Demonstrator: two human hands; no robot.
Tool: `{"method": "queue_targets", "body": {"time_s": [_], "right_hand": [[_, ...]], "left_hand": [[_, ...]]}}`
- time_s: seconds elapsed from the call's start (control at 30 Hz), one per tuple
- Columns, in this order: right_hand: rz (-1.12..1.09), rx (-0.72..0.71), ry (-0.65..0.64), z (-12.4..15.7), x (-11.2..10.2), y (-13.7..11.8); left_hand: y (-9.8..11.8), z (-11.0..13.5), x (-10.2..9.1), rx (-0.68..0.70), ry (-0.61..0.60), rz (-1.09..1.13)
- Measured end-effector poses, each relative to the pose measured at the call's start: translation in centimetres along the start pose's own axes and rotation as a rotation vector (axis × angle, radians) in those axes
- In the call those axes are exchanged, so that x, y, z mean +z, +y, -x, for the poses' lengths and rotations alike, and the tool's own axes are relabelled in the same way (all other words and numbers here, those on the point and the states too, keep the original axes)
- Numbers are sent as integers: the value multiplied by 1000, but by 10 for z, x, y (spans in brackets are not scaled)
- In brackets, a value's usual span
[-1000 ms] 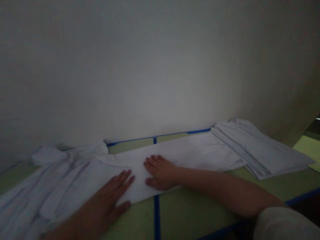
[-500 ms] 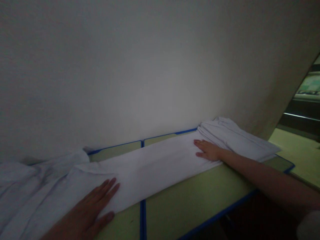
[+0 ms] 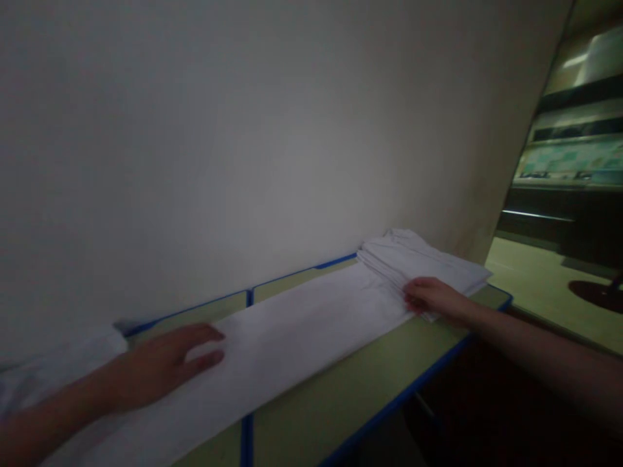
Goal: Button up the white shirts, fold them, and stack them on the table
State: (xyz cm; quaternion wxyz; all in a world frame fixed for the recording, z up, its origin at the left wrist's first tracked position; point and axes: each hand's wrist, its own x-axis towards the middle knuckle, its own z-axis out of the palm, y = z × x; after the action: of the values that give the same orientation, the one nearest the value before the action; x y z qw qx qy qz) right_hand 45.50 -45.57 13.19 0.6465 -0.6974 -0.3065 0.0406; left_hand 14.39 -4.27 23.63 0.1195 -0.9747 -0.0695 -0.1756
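Observation:
A long folded strip of white cloth (image 3: 296, 340) lies slantwise over two pale green tabletops. Over its left part is my left hand (image 3: 165, 363), open, thumb and fingers apart; I cannot tell whether it touches the fabric. At the strip's right end my right hand (image 3: 428, 296) has its fingers curled and closed on the cloth's edge, right beside a folded white pile (image 3: 423, 256). The fingertips there are partly hidden. Bunched white fabric (image 3: 92, 347) lies behind my left forearm.
The green tabletop (image 3: 335, 389) has blue edging, with a seam (image 3: 248, 428) between two tables. A pale wall (image 3: 272, 143) rises right behind them. Off to the right are a pale floor (image 3: 525, 266) and a dark reddish round base (image 3: 591, 295).
Both hands lay flat on the cloth before. My left hand has turned and its fingers bend; my right hand has curled its fingers at the strip's end. The view has shifted right.

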Motion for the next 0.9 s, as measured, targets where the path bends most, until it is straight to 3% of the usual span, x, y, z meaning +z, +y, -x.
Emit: {"method": "queue_targets", "body": {"time_s": [0.07, 0.13, 0.23, 0.3, 0.43, 0.53, 0.63, 0.77, 0.9], "right_hand": [[-333, 223, -69, 31, -11, 10], [-580, 332, -86, 54, -15, 22], [-829, 343, -7, 67, -11, 36], [-957, 315, 87, 64, -1, 40], [-1158, 227, 302, 50, 26, 44], [-1230, 205, 357, 42, 38, 42], [-1163, 276, 352, 31, 41, 35], [-827, 378, 271, 10, 39, 26], [-535, 305, 257, -8, 36, 22]], "left_hand": [[26, -54, -18, 67, -56, 74], [55, -110, -19, 144, -118, 169], [97, -191, 3, 203, -189, 307], [126, -239, 23, 172, -217, 381], [178, -314, 57, 114, -285, 462], [206, -351, 73, 99, -342, 481], [221, -375, 84, 94, -394, 497], [225, -388, 90, 109, -522, 573], [216, -388, 85, 156, -665, 766]]}}
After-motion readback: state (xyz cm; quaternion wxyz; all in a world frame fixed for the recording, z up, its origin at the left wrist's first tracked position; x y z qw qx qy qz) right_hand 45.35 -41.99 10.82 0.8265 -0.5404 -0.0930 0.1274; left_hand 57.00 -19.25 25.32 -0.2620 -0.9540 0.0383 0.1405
